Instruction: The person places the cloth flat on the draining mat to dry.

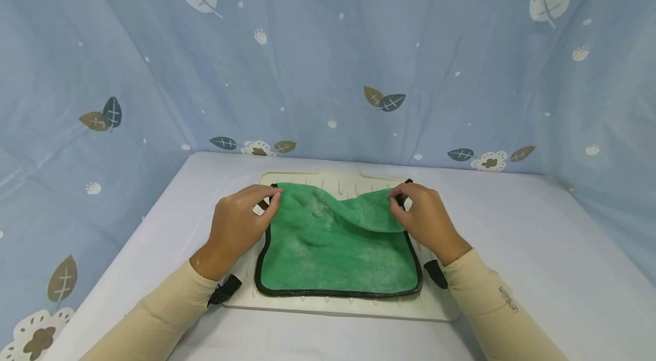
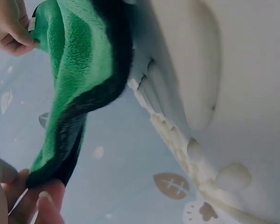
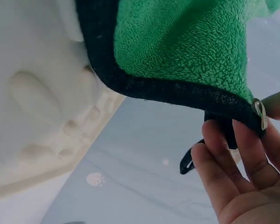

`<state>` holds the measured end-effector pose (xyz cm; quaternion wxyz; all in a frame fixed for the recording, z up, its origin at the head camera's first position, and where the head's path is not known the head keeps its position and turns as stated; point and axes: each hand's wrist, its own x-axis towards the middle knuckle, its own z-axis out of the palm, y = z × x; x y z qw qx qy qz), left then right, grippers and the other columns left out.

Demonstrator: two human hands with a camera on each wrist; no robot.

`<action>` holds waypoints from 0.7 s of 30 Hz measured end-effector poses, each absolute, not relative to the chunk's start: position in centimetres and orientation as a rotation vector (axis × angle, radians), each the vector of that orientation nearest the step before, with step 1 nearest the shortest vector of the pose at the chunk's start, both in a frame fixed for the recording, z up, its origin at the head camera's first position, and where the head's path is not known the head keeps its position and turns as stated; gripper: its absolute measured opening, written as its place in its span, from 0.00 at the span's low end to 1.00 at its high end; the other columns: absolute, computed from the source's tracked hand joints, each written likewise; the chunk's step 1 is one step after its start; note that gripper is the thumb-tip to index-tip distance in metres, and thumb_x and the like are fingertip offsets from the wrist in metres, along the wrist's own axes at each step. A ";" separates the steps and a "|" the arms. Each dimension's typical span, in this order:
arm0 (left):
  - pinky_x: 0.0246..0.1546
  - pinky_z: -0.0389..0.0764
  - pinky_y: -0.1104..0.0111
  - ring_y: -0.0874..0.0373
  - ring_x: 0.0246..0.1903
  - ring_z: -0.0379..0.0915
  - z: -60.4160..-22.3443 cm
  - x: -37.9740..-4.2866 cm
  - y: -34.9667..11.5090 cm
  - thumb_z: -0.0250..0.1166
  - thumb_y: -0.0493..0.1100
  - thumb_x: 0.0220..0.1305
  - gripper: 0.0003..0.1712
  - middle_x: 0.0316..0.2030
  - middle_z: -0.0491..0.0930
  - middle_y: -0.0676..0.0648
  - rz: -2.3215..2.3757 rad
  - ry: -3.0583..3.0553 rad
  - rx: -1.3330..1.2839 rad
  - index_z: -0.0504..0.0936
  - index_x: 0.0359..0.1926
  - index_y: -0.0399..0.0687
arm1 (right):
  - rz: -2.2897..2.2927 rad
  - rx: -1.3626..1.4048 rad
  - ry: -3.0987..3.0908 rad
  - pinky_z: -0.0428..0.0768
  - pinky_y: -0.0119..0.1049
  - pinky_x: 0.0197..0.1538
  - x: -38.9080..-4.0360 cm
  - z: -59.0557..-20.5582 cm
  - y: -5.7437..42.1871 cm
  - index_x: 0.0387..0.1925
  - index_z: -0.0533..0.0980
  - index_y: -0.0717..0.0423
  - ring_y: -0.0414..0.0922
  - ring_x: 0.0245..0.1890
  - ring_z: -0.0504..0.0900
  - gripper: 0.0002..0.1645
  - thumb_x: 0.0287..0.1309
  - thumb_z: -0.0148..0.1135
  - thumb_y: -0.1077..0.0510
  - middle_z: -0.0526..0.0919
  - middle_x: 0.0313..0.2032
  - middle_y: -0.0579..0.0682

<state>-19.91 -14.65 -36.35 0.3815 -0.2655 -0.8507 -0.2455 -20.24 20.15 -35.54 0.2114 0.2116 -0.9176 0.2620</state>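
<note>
A green plush cloth (image 1: 338, 261) with a dark edging hangs between both hands, its lower part over a cream ridged mat (image 1: 328, 305). My left hand (image 1: 241, 223) pinches its far left corner between thumb and fingers. At the far right corner, my right hand (image 1: 422, 218) pinches the cloth the same way. The top edge sags between the two hands and folds over toward the right. In the right wrist view a small pale tag (image 3: 261, 113) shows at the gripped corner, and a dark loop (image 3: 189, 161) dangles beside the fingers.
The mat lies on a table with a white cover (image 1: 517, 236). Blue fabric (image 1: 318, 65) printed with leaves and flowers stands behind and along the sides. Dark straps (image 1: 225, 290) circle the wrists over beige sleeves (image 1: 159, 310).
</note>
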 end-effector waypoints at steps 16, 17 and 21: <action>0.24 0.74 0.73 0.68 0.21 0.73 -36.8 -19.6 -14.3 0.73 0.44 0.60 0.10 0.21 0.82 0.56 -0.760 -2.565 -0.564 0.82 0.24 0.52 | 0.764 0.488 -2.951 0.68 0.33 0.21 -20.8 -36.9 20.6 0.38 0.76 0.58 0.38 0.15 0.66 0.08 0.60 0.68 0.62 0.72 0.17 0.46; 0.23 0.72 0.73 0.68 0.20 0.71 -36.8 -19.6 -14.3 0.73 0.43 0.60 0.11 0.21 0.81 0.56 -0.756 -2.599 -0.559 0.80 0.25 0.51 | 0.762 0.485 -2.987 0.68 0.33 0.21 -20.8 -36.9 20.7 0.42 0.76 0.59 0.38 0.14 0.66 0.10 0.61 0.68 0.62 0.73 0.18 0.47; 0.17 0.66 0.72 0.66 0.15 0.65 -36.9 -19.6 -14.4 0.74 0.41 0.59 0.10 0.19 0.77 0.56 -0.710 -2.761 -0.547 0.78 0.35 0.48 | 0.747 0.487 -3.078 0.71 0.35 0.23 -20.8 -36.7 20.8 0.56 0.75 0.62 0.40 0.15 0.69 0.22 0.61 0.67 0.62 0.75 0.21 0.48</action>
